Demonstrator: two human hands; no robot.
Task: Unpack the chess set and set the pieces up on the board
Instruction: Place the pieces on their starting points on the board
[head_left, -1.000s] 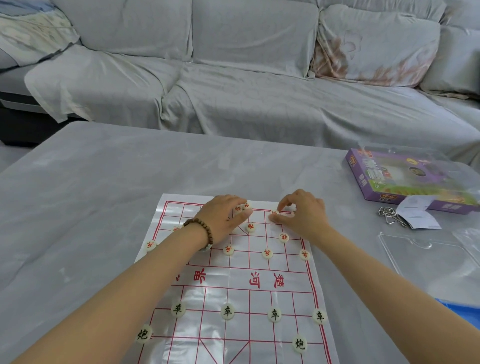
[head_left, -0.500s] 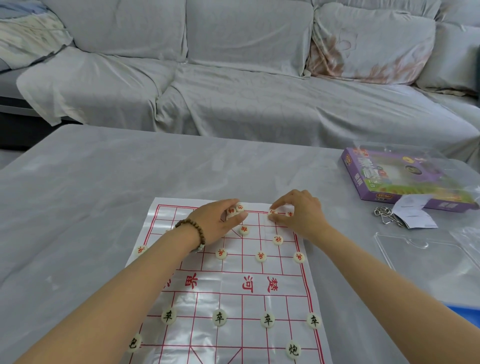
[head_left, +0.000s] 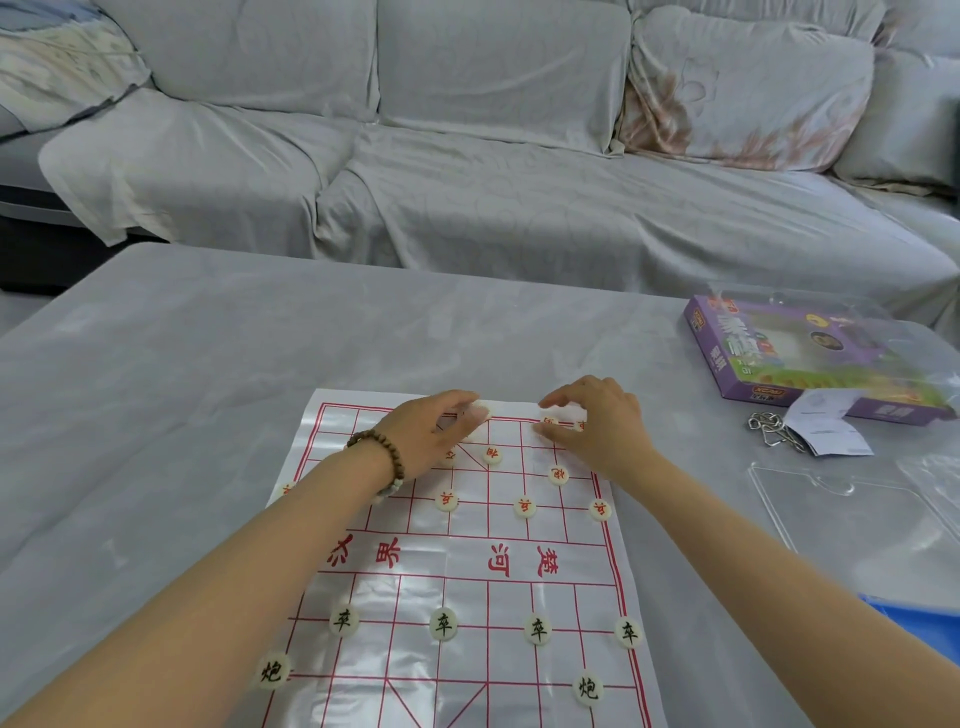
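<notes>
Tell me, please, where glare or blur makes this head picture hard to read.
Head view: glare whitens the glossy board at its far edge, washing out whatever lies at the fingertips of the left hand; red pieces held by the right hand look soft; near black pieces are sharp; light is even, without hard shadows.

This is a home living room. A long sofa (head_left: 493, 218) draped in loose grey covers runs along the far side, with a flower-patterned cushion (head_left: 748, 98) at its back, and a low counter (head_left: 182, 389) under grey cloth stands just before it. A board (head_left: 426, 551) and a purple box (head_left: 810, 364) lie on the counter.
</notes>
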